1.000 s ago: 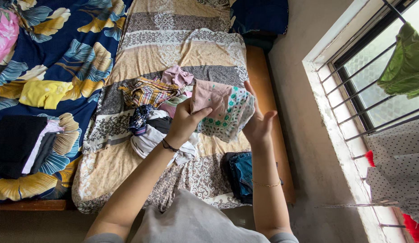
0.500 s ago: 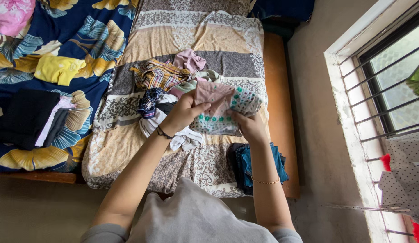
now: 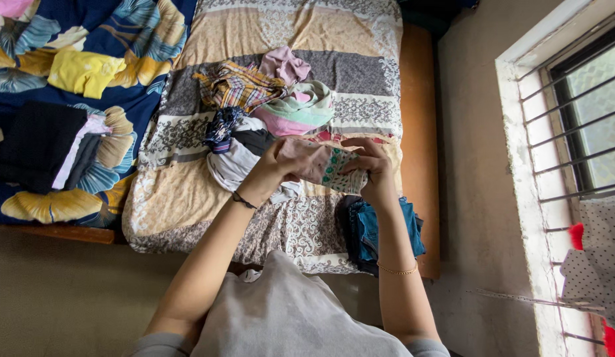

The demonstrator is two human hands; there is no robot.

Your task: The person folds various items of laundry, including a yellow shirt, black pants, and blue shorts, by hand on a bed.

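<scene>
Pink cloth (image 3: 317, 164), wider before, now bunched smaller between both hands (image 3: 321, 162).

Grey short sleeves; black band on left wrist (image 3: 243, 199); thin gold bracelet on right wrist (image 3: 395, 270)

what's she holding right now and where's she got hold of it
Both hands hold one small folded cloth, pink and green-dotted white: left hand on its pink left end, right hand on its right end.
</scene>
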